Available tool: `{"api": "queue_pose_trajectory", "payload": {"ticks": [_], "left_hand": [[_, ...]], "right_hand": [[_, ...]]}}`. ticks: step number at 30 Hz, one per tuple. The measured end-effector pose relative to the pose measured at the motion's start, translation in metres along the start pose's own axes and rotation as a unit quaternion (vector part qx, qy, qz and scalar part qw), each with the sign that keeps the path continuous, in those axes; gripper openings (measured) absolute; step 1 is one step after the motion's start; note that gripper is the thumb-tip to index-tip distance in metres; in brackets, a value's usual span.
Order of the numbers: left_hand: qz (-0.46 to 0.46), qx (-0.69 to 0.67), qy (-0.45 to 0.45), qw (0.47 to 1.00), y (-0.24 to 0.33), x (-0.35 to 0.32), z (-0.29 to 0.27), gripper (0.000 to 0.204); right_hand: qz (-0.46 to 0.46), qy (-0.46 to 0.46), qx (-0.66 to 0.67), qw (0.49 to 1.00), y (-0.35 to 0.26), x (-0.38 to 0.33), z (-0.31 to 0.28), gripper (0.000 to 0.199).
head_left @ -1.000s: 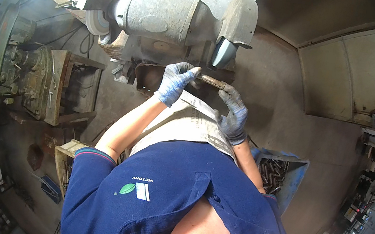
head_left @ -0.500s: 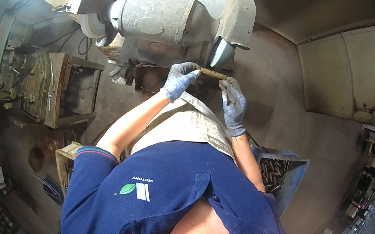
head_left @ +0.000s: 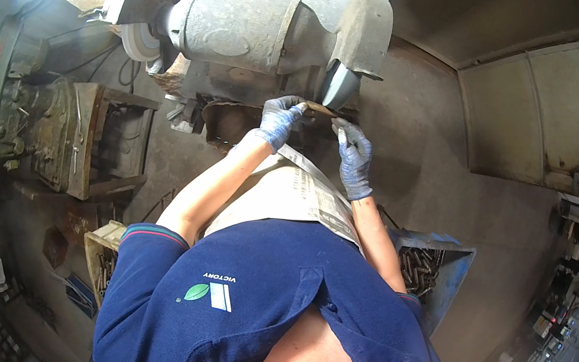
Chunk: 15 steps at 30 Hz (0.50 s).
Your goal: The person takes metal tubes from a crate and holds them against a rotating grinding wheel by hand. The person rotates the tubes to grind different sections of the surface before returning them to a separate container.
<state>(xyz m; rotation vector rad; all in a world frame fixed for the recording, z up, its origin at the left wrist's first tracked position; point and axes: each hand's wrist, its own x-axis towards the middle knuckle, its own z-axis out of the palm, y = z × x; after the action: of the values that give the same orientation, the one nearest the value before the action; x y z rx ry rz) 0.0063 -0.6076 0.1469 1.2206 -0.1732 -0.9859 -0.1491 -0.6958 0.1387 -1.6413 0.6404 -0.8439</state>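
A short, narrow brownish metal piece (head_left: 320, 108) spans the gap between my two gloved hands. My left hand (head_left: 280, 121) pinches its left end, and the fingertips of my right hand (head_left: 354, 161) close on its right end. Both gloves are blue-grey and dirty. Right above the piece is the lower edge of the right wheel (head_left: 341, 88) of a grey bench grinder (head_left: 234, 27); I cannot tell whether they touch. A metal guard (head_left: 364, 31) covers the top of that wheel.
The grinder's left wheel (head_left: 140, 41) sits under its own guard. A blue bin (head_left: 457, 270) of metal pieces stands by my right arm, a pale box (head_left: 97, 246) by my left. Heavy green machinery (head_left: 49, 134) is at left, metal panels (head_left: 532, 112) at right.
My right hand has shifted slightly left and up. The metal piece has tilted, its right end now lower, and lies closer to the wheel's lower edge. The left hand has barely moved.
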Motion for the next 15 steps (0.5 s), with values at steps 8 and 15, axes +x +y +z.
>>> {"api": "queue_pose_trajectory", "payload": {"ticks": [8, 15], "left_hand": [[0.008, 0.016, 0.005, 1.0, 0.004, 0.003, -0.014, 0.011], [0.007, 0.036, -0.012, 0.999, -0.016, 0.012, 0.015, 0.011]], "right_hand": [[0.048, -0.059, 0.018, 0.997, 0.007, 0.002, 0.005, 0.022], [0.1, 0.054, 0.084, 0.99, 0.02, -0.003, -0.017, 0.014]]}}
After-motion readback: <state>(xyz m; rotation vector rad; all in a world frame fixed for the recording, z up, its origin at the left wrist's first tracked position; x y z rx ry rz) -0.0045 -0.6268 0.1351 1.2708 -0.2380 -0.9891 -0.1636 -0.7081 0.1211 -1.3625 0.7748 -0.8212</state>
